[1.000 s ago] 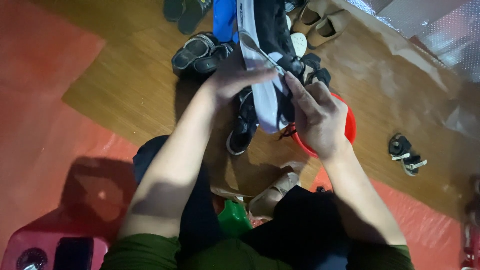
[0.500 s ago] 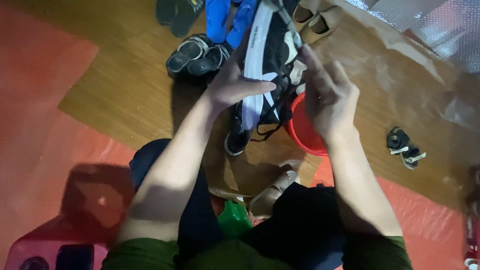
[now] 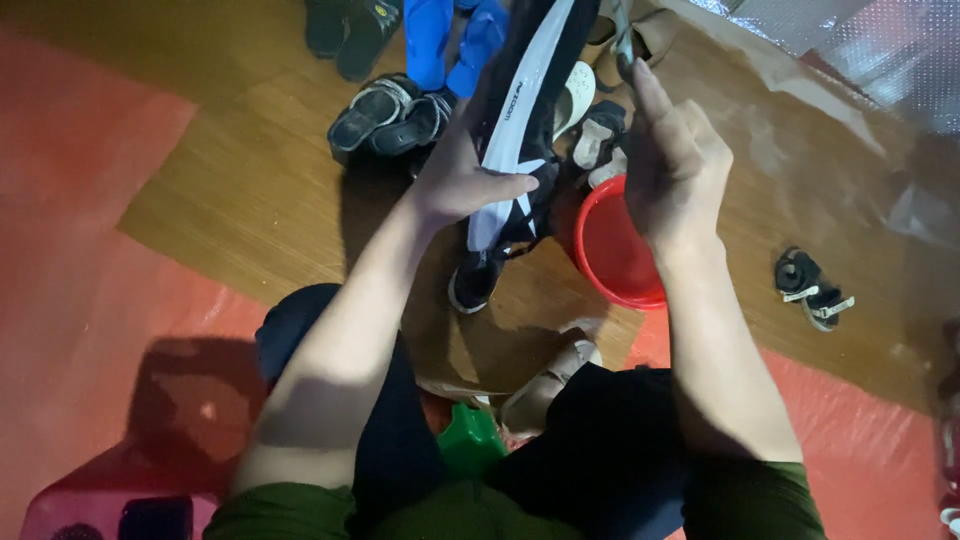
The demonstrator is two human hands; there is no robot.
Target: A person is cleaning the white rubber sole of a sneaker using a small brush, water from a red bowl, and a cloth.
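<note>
Left hand (image 3: 462,185) is clamped on the black-and-white sneaker (image 3: 520,110), right hand (image 3: 672,160) pinches its lace (image 3: 622,35) just above; red basin (image 3: 610,250) below, so mid-job, nothing finished yet.

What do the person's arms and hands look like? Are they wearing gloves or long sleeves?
No gloves: the left hand and right hand are both bare, with no rings or watch showing. The forearms are bare too. Dark olive-green sleeves end near the elbows, at the bottom of the picture.
</note>
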